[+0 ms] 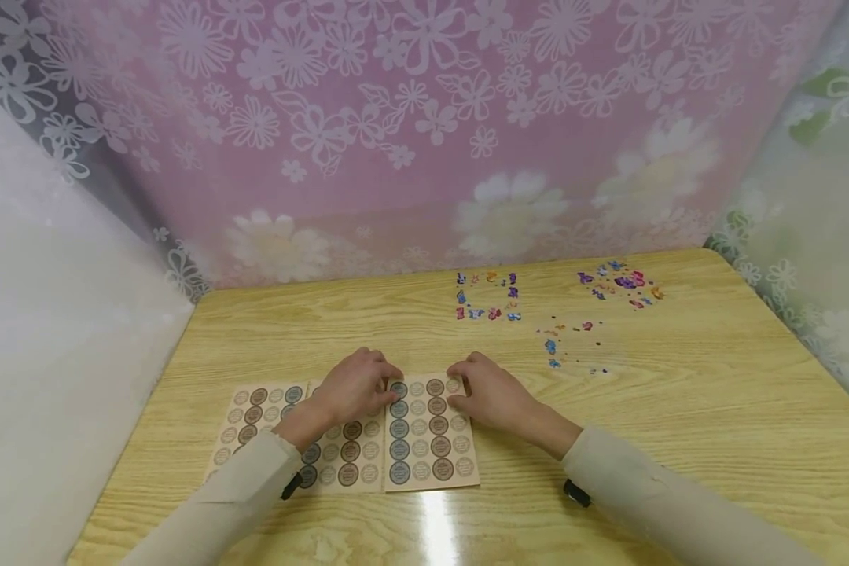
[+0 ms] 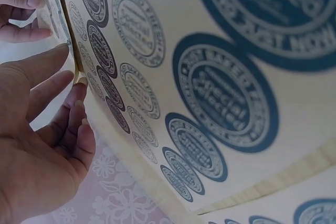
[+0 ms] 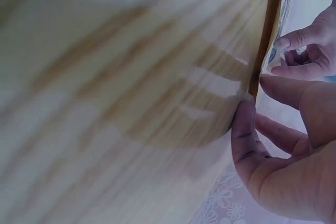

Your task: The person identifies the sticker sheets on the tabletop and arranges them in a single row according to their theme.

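Note:
Three sheets of round "Just baked fresh" stickers lie side by side on the table. The right sticker sheet point(image 1: 428, 486) has blue, brown and pale circles. My left hand point(image 1: 356, 385) reaches across the middle sheet point(image 1: 339, 483) and holds the right sheet near its top left corner. My right hand point(image 1: 497, 395) grips that sheet by its upper right edge. In the right wrist view, the thumb and a finger of my right hand point(image 3: 294, 156) meet at the edge. My left hand point(image 2: 47, 119) has thumb and fingertips at the edge too.
The left sheet point(image 1: 237, 413) is partly behind my left sleeve. Colourful small stickers form a rectangle point(image 1: 494, 314) at the back. A sparser group point(image 1: 551, 347) and a denser cluster point(image 1: 626, 281) lie to the right. A flowered curtain point(image 1: 396, 157) hangs behind the wooden table point(image 1: 679, 409).

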Action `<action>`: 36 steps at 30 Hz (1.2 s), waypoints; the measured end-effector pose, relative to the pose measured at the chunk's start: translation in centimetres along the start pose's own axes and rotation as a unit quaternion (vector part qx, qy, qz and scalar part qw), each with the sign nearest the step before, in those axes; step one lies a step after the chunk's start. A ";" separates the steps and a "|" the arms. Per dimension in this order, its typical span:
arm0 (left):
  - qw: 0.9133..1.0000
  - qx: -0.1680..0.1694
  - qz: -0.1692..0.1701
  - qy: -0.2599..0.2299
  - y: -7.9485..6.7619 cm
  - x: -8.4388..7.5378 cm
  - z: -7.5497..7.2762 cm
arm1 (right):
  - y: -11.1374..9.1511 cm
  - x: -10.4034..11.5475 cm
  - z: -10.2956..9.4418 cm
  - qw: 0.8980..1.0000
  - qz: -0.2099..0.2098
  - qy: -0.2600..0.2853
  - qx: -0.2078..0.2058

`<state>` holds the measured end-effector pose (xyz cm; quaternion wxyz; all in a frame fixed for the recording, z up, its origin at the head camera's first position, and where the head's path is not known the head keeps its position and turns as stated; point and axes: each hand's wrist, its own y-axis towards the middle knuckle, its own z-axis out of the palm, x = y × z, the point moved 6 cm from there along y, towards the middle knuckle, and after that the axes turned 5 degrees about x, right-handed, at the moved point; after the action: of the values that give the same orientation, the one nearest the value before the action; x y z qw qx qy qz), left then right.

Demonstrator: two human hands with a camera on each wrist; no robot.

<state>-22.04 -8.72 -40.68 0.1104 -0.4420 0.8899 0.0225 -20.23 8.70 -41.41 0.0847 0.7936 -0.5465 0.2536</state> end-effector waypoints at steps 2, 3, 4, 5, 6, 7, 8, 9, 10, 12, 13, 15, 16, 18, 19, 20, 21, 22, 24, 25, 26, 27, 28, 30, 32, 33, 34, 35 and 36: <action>1.000 -0.006 -0.004 0.005 -0.1 0.1 -0.1 | -0.1 0.1 0.0 1.000 -0.006 -0.006 0.001; 1.000 -0.009 -0.005 0.009 -0.1 0.1 -0.1 | -0.1 0.1 0.1 1.000 -0.009 -0.010 0.002; 1.000 -0.014 -0.004 0.015 -0.1 0.1 -0.1 | -0.1 0.2 0.0 1.000 -0.011 -0.015 0.002; 1.000 -0.017 -0.003 0.021 -0.2 0.1 -0.1 | -0.2 0.2 0.0 1.000 -0.013 -0.020 0.003; 0.999 -0.021 -0.001 0.028 -0.2 0.0 -0.2 | -0.2 0.3 0.0 1.000 -0.014 -0.026 0.004; 0.999 -0.024 0.003 0.032 -0.1 0.0 -0.2 | -0.3 0.2 0.0 0.999 -0.014 -0.029 0.006; 0.999 -0.025 0.008 0.038 -0.1 -0.1 -0.2 | -0.3 0.2 -0.1 0.999 -0.015 -0.032 0.010; 0.999 -0.027 0.014 0.044 -0.1 -0.2 -0.1 | -0.4 0.2 -0.1 0.999 -0.015 -0.032 0.015; 0.998 -0.028 0.020 0.048 0.0 -0.3 -0.1 | -0.4 0.2 -0.1 0.999 -0.016 -0.030 0.020; 0.998 -0.030 0.031 0.054 -0.1 -0.5 -0.2 | -0.5 0.2 0.0 0.999 -0.018 -0.029 0.032; 0.997 -0.030 0.036 0.056 -0.1 -0.6 -0.2 | -0.6 0.2 0.0 0.999 -0.019 -0.028 0.037; 0.996 -0.028 0.044 0.067 -0.1 -0.8 -0.2 | -0.7 0.1 0.0 0.998 -0.023 -0.030 0.046; 0.996 -0.025 0.047 0.073 -0.1 -0.9 -0.2 | -0.8 0.1 0.0 0.998 -0.024 -0.032 0.050; 0.995 -0.015 0.050 0.088 -0.2 -1.0 -0.1 | -0.9 0.1 0.1 0.997 -0.030 -0.038 0.056; 0.994 -0.010 0.050 0.096 -0.3 -1.2 -0.1 | -1.0 0.1 0.1 0.997 -0.034 -0.042 0.058; 0.993 -0.005 0.051 0.104 -0.3 -1.3 -0.1 | -1.0 0.1 0.0 0.997 -0.039 -0.044 0.058; 0.992 -0.001 0.052 0.113 -0.4 -1.4 -0.1 | -1.1 0.1 0.0 0.996 -0.043 -0.046 0.058; 0.991 0.003 0.053 0.119 -0.5 -1.6 -0.1 | -1.1 0.1 0.0 0.996 -0.047 -0.047 0.057; 0.990 0.006 0.054 0.129 -0.5 -1.9 -0.1 | -1.2 0.1 0.0 0.996 -0.055 -0.055 0.052; 0.989 0.008 0.054 0.135 -0.6 -2.0 0.0 | -1.2 0.1 0.0 0.995 -0.059 -0.056 0.051; 0.989 0.009 0.053 0.140 -0.6 -2.1 0.0 | -1.2 0.2 0.0 0.995 -0.063 -0.058 0.051; 0.988 0.011 0.052 0.144 -0.7 -2.1 0.0 | -1.2 0.2 0.0 0.995 -0.065 -0.058 0.051; 0.988 0.012 0.051 0.148 -0.7 -2.2 0.0 | -1.2 0.2 0.1 0.995 -0.068 -0.059 0.051; 0.986 0.015 0.049 0.157 -0.8 -2.2 -0.1 | -1.2 0.3 0.1 0.995 -0.070 -0.058 0.052; 0.986 0.016 0.048 0.159 -0.8 -2.3 -0.1 | -1.2 0.2 0.1 0.995 -0.069 -0.057 0.051; 0.986 0.015 0.048 0.160 -0.8 -2.3 -0.1 | -1.2 0.2 0.1 0.995 -0.068 -0.056 0.050; 0.986 0.013 0.049 0.160 -0.8 -2.4 -0.2 | -1.2 0.1 0.1 0.995 -0.067 -0.056 0.049; 0.986 0.011 0.050 0.159 -0.7 -2.4 -0.2 | -1.2 0.0 0.1 0.995 -0.066 -0.056 0.048; 0.986 0.009 0.052 0.158 -0.6 -2.4 -0.1 | -1.3 -0.1 0.1 0.995 -0.065 -0.056 0.047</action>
<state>-20.13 -7.24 -39.99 -0.0288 -0.3924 0.9180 -0.0495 -19.07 9.24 -41.31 0.0328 0.8436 -0.4851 0.2281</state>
